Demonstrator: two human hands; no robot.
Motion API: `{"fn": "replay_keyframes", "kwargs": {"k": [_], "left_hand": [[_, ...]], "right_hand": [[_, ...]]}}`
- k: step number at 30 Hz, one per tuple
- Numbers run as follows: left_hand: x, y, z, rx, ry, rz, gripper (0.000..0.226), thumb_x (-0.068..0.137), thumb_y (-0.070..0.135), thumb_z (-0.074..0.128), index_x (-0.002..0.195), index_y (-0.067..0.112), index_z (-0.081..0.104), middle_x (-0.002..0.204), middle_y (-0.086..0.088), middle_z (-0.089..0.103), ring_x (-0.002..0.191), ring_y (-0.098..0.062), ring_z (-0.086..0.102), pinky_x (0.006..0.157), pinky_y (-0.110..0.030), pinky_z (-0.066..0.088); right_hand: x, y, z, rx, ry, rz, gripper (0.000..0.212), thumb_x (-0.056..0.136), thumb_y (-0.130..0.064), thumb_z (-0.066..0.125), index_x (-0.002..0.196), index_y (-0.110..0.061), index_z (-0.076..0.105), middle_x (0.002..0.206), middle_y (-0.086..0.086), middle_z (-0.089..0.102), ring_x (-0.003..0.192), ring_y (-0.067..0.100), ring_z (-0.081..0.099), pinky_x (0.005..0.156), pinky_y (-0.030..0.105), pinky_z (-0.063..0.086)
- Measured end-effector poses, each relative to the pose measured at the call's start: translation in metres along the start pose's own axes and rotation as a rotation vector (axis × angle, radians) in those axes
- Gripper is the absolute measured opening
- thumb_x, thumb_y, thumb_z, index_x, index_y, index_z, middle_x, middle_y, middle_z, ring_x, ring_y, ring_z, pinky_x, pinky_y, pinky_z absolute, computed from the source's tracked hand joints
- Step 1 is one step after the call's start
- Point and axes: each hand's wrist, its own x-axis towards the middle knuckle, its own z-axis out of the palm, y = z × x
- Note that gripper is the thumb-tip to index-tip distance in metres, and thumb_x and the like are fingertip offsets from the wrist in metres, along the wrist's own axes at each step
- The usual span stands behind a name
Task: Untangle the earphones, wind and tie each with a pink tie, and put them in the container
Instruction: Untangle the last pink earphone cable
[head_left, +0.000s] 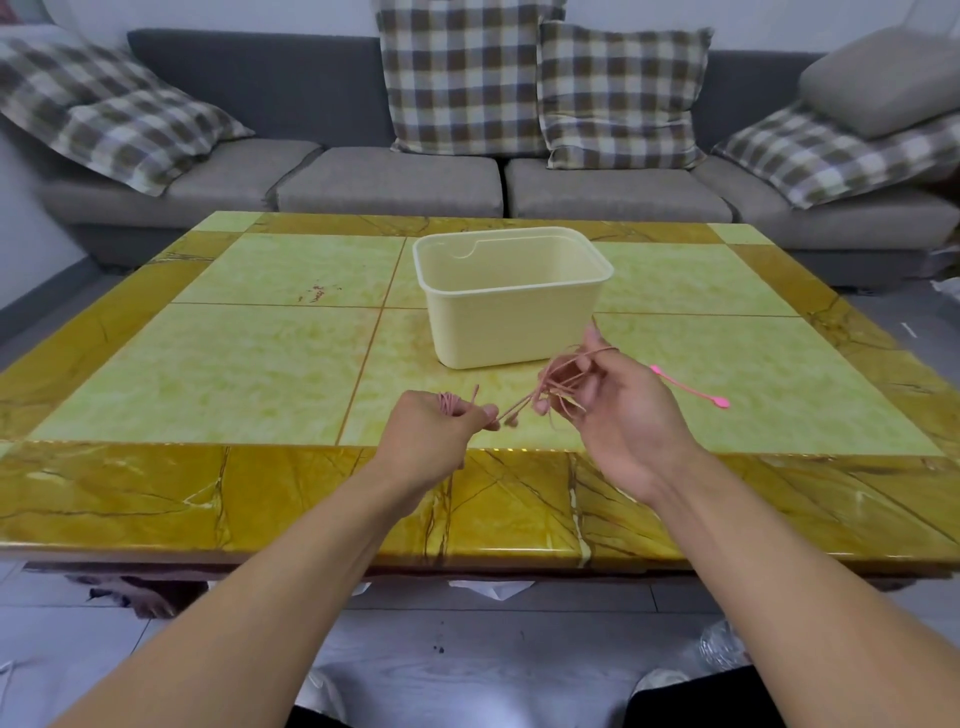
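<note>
My left hand (434, 434) grips a small wound bundle of pink earphone cable (451, 404) and pinches a strand leading right. My right hand (618, 410) holds the loose tangle of the same pink earphone cable (558, 382) in its curled fingers, just above the table. The cable stretches between both hands. A bright pink tie (691, 387) lies flat on the table to the right of my right hand. The cream plastic container (511, 317) stands behind the hands, near the table's middle; nothing shows inside it.
The yellow-green tiled table (234, 364) has a darker marble border. A grey sofa (389, 182) with checked cushions stands behind it.
</note>
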Motion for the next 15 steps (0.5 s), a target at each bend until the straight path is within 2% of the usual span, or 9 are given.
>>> {"fn": "replay_keyframes", "kwargs": {"k": [2, 5, 6, 9, 10, 12, 13, 15], "left_hand": [[0.002, -0.002, -0.001, 0.029, -0.006, -0.038, 0.026, 0.090, 0.029, 0.076, 0.066, 0.019, 0.076, 0.088, 0.003, 0.078, 0.076, -0.022, 0.065, 0.065, -0.035, 0.055], [0.003, -0.003, -0.004, 0.040, -0.033, -0.079, 0.026, 0.090, 0.027, 0.075, 0.067, 0.015, 0.073, 0.094, 0.002, 0.078, 0.066, -0.016, 0.061, 0.059, -0.028, 0.049], [0.003, -0.002, -0.006, 0.045, -0.034, -0.087, 0.026, 0.091, 0.025, 0.075, 0.067, 0.014, 0.072, 0.094, 0.002, 0.077, 0.068, -0.013, 0.061, 0.057, -0.026, 0.048], [0.004, 0.001, -0.011, 0.062, -0.004, -0.090, 0.023, 0.092, 0.024, 0.073, 0.073, 0.010, 0.074, 0.092, 0.004, 0.076, 0.075, -0.008, 0.060, 0.054, -0.023, 0.045], [0.005, 0.001, -0.013, 0.057, 0.006, -0.091, 0.023, 0.092, 0.024, 0.073, 0.074, 0.010, 0.074, 0.093, 0.004, 0.076, 0.075, -0.008, 0.061, 0.054, -0.024, 0.046], [0.005, 0.001, -0.015, 0.043, 0.008, -0.103, 0.023, 0.092, 0.024, 0.074, 0.074, 0.010, 0.075, 0.096, 0.003, 0.076, 0.081, -0.008, 0.062, 0.055, -0.024, 0.047], [0.005, 0.001, -0.015, 0.046, 0.005, -0.104, 0.023, 0.092, 0.023, 0.074, 0.073, 0.010, 0.075, 0.094, 0.002, 0.075, 0.081, -0.007, 0.062, 0.054, -0.023, 0.046], [0.004, 0.000, -0.015, 0.069, -0.001, -0.113, 0.023, 0.092, 0.022, 0.074, 0.073, 0.010, 0.075, 0.083, 0.005, 0.072, 0.071, -0.005, 0.057, 0.048, -0.018, 0.044]], "right_hand": [[-0.001, -0.004, 0.002, 0.083, -0.008, -0.017, 0.029, 0.099, -0.031, 0.051, 0.084, -0.018, 0.072, 0.095, 0.009, 0.072, 0.083, 0.026, 0.066, 0.086, 0.038, 0.045], [0.000, -0.005, 0.001, 0.130, 0.023, -0.079, 0.015, 0.097, -0.028, 0.058, 0.091, -0.016, 0.066, 0.114, 0.005, 0.075, 0.097, 0.027, 0.070, 0.086, 0.041, 0.047], [0.001, -0.005, 0.000, 0.126, 0.048, -0.103, 0.012, 0.095, -0.025, 0.060, 0.087, -0.016, 0.061, 0.119, 0.004, 0.075, 0.101, 0.027, 0.070, 0.089, 0.042, 0.049], [0.003, -0.003, -0.002, 0.082, 0.035, -0.151, 0.020, 0.085, -0.023, 0.072, 0.076, -0.017, 0.055, 0.130, 0.004, 0.069, 0.117, 0.020, 0.066, 0.104, 0.048, 0.049], [0.004, -0.001, -0.003, 0.061, 0.008, -0.143, 0.026, 0.078, -0.028, 0.080, 0.078, -0.018, 0.056, 0.135, 0.002, 0.066, 0.124, 0.015, 0.063, 0.109, 0.051, 0.046], [0.004, 0.000, -0.003, -0.001, -0.069, -0.093, 0.059, 0.055, -0.043, 0.095, 0.093, -0.019, 0.058, 0.135, -0.004, 0.063, 0.127, 0.011, 0.060, 0.113, 0.055, 0.040], [0.005, 0.003, -0.003, -0.032, -0.108, -0.080, 0.076, 0.046, -0.047, 0.099, 0.102, -0.018, 0.056, 0.126, -0.007, 0.067, 0.123, 0.013, 0.063, 0.113, 0.057, 0.038], [0.004, 0.006, -0.002, -0.065, -0.162, -0.099, 0.094, 0.040, -0.045, 0.102, 0.113, -0.017, 0.050, 0.110, -0.012, 0.071, 0.113, 0.018, 0.068, 0.114, 0.059, 0.037]]}}
